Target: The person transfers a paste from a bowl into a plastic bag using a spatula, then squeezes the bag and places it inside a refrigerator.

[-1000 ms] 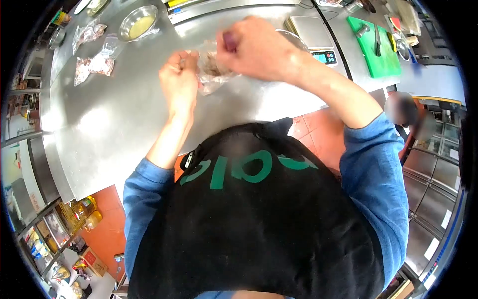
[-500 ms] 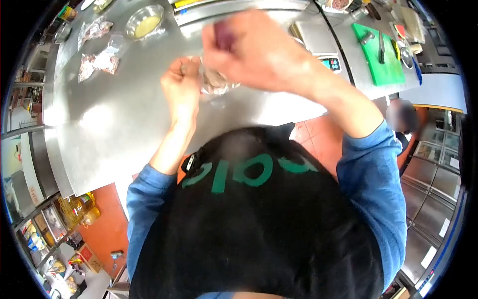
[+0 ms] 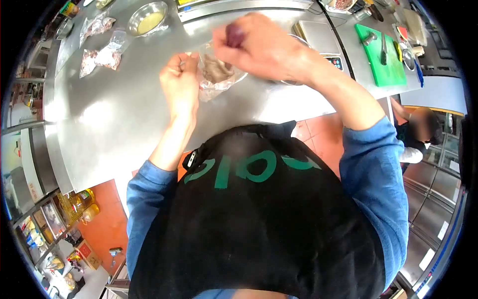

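Clear plastic bag [image 3: 215,74] of brownish food sits above the steel surface [image 3: 124,124], gripped between both hands near the top centre of the head view. The left hand [image 3: 180,82] is closed in a fist on the bag's left edge, at about 9 o'clock from the bag. The right hand [image 3: 261,47] is curled shut over the bag's top right, at about 2 o'clock from it, with a dark purple thumbnail showing. The bag bulges between the two fists, and its lower part seems to touch the surface, though that is hard to tell.

Just behind the right wrist, a digital scale [image 3: 321,37] stands at about 3 o'clock from the bag. Farther out at 2 o'clock lies a green cutting board [image 3: 381,62] with a knife [image 3: 384,47] on it. At about 10 o'clock, well apart from the hands, two filled bags [image 3: 102,57] lie flat, and a metal bowl [image 3: 147,20] of pale yellow liquid stands beyond them. Another person [image 3: 416,132] stands at 4 o'clock beside the surface.
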Demonstrator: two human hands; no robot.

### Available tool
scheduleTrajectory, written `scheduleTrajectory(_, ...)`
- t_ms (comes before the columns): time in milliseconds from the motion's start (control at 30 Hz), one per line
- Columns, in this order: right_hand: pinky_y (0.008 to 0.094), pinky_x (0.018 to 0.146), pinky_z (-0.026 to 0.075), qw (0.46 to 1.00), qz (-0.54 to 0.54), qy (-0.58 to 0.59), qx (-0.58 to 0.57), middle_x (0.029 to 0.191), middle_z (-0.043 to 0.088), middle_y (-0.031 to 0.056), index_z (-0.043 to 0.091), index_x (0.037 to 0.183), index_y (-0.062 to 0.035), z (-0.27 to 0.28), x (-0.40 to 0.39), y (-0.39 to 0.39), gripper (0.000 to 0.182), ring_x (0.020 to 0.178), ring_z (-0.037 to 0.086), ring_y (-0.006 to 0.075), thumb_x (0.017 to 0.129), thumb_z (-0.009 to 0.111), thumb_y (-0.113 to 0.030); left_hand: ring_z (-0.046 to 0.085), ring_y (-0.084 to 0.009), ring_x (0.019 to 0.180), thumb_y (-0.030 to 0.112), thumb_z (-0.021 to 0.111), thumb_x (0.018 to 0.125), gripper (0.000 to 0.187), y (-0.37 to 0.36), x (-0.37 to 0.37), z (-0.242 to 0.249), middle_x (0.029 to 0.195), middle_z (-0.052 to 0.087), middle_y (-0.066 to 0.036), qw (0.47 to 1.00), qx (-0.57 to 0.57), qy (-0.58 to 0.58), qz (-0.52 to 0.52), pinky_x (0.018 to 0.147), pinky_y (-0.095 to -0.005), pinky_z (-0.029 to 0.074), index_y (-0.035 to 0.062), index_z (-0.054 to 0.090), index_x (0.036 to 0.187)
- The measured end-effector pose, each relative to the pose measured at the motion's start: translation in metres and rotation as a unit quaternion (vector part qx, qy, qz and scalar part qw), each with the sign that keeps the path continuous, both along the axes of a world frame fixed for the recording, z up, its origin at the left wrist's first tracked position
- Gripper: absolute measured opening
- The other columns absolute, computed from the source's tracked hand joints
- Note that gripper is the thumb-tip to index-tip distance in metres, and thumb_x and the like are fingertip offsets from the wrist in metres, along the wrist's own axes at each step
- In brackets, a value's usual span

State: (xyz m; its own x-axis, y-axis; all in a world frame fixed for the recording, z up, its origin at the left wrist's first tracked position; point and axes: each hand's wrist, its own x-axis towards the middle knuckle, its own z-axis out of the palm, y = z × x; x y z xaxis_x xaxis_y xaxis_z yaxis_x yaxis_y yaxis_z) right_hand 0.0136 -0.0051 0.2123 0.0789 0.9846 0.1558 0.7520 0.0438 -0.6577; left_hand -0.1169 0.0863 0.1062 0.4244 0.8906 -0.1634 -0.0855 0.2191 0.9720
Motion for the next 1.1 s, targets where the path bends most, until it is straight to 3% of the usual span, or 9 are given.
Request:
scheduleTrajectory(67, 0.0328, 0.052, 0.039, 0.990, 0.046, -0.121, 0.063, 0.055, 0.048, 0.0113, 0.054, 0.075, -0.0027, 0.003, 0.002, 0.004, 0.015, 0.049, 0.045, 0.0238, 0.082, 0.055, -0.016, 0.037, -0.0028, 0.049, 0.012, 0.060, 0.087, 0.012, 0.000, 0.001, -0.001, 0.056, 0.048, 0.005, 0.998, -0.022, 0.050, -0.019, 0.045, -0.0208, 0.028, 0.0011, 0.062, 0.083)
scheduleTrajectory(133, 0.0319, 0.053, 0.042, 0.999, -0.007, 0.017, 0.037, 0.054, 0.050, 0.0104, 0.056, 0.075, -0.0022, 0.021, -0.004, -0.006, 0.013, 0.050, 0.048, 0.0211, 0.081, 0.055, -0.013, 0.038, -0.0034, 0.050, 0.012, 0.059, 0.088, 0.012, -0.001, -0.002, 0.001, 0.059, 0.050, 0.004, 0.998, 0.005, 0.064, -0.011, 0.046, -0.0213, 0.029, 0.0007, 0.062, 0.084)
scheduleTrajectory(333, 0.0441, 0.058, 0.048, 0.994, 0.032, -0.071, 0.083, 0.065, 0.061, 0.0143, 0.062, 0.075, -0.0054, 0.006, 0.001, 0.004, 0.021, 0.064, 0.060, 0.0359, 0.075, 0.058, -0.026, 0.055, -0.0146, 0.081, 0.003, 0.050, 0.085, 0.026, 0.007, -0.009, -0.014, 0.089, 0.060, -0.006, 0.998, 0.026, -0.055, 0.002, 0.075, -0.0270, 0.048, -0.0006, 0.060, 0.108)
scheduleTrajectory(400, 0.0441, 0.057, 0.048, 0.999, -0.024, -0.017, 0.032, 0.062, 0.060, 0.0167, 0.062, 0.068, -0.0046, -0.013, -0.001, 0.014, 0.023, 0.063, 0.060, 0.0371, 0.074, 0.058, -0.026, 0.054, -0.0126, 0.083, 0.004, 0.049, 0.085, 0.015, 0.048, -0.028, -0.049, 0.097, 0.058, -0.006, 0.992, 0.090, 0.014, -0.092, 0.073, -0.0257, 0.046, -0.0011, 0.058, 0.095)
scheduleTrajectory(533, 0.0433, 0.059, 0.048, 0.995, -0.030, -0.021, 0.092, 0.064, 0.061, 0.0186, 0.062, 0.063, -0.0019, -0.008, -0.006, 0.002, 0.024, 0.064, 0.062, 0.0361, 0.070, 0.058, -0.025, 0.052, -0.0099, 0.083, 0.012, 0.049, 0.090, 0.013, 0.028, -0.015, -0.041, 0.092, 0.058, -0.003, 0.981, 0.181, 0.071, 0.026, 0.069, -0.0242, 0.043, 0.0027, 0.057, 0.087)
scheduleTrajectory(867, 0.0432, 0.060, 0.048, 0.997, -0.044, 0.004, 0.061, 0.066, 0.062, 0.0177, 0.063, 0.066, -0.0027, -0.019, 0.003, 0.002, 0.021, 0.067, 0.062, 0.0347, 0.069, 0.058, -0.023, 0.054, -0.0134, 0.087, 0.013, 0.048, 0.091, 0.014, 0.048, -0.022, -0.041, 0.096, 0.057, -0.006, 0.977, 0.072, 0.174, -0.104, 0.075, -0.0267, 0.046, 0.0008, 0.056, 0.092)
scheduleTrajectory(1000, 0.0408, 0.060, 0.050, 0.995, -0.088, 0.039, 0.037, 0.069, 0.063, 0.0171, 0.064, 0.072, -0.0031, -0.003, 0.010, -0.015, 0.023, 0.067, 0.063, 0.0323, 0.069, 0.059, -0.025, 0.055, -0.0221, 0.101, 0.016, 0.050, 0.091, 0.030, 0.010, -0.021, -0.005, 0.115, 0.058, -0.013, 0.971, 0.032, -0.144, -0.190, 0.085, -0.0330, 0.047, -0.0004, 0.056, 0.116)
scheduleTrajectory(1033, 0.0400, 0.061, 0.050, 0.993, -0.093, 0.067, 0.017, 0.070, 0.064, 0.0167, 0.064, 0.073, -0.0028, -0.013, 0.017, -0.014, 0.023, 0.067, 0.064, 0.0311, 0.069, 0.059, -0.025, 0.057, -0.0160, 0.088, 0.017, 0.053, 0.091, 0.026, 0.027, -0.016, -0.046, 0.101, 0.062, -0.008, 0.985, 0.162, 0.032, -0.058, 0.074, -0.0278, 0.047, 0.0013, 0.060, 0.110)
scheduleTrajectory(1100, 0.0295, 0.060, 0.051, 0.968, -0.156, 0.193, -0.031, 0.059, 0.059, 0.0090, 0.066, 0.078, -0.0014, -0.038, 0.026, -0.010, 0.021, 0.064, 0.065, 0.0163, 0.077, 0.056, -0.020, 0.040, -0.0012, 0.056, 0.015, 0.063, 0.086, 0.011, 0.014, -0.004, -0.016, 0.066, 0.048, 0.008, 0.994, 0.078, 0.083, 0.001, 0.049, -0.0187, 0.030, 0.0059, 0.065, 0.092)
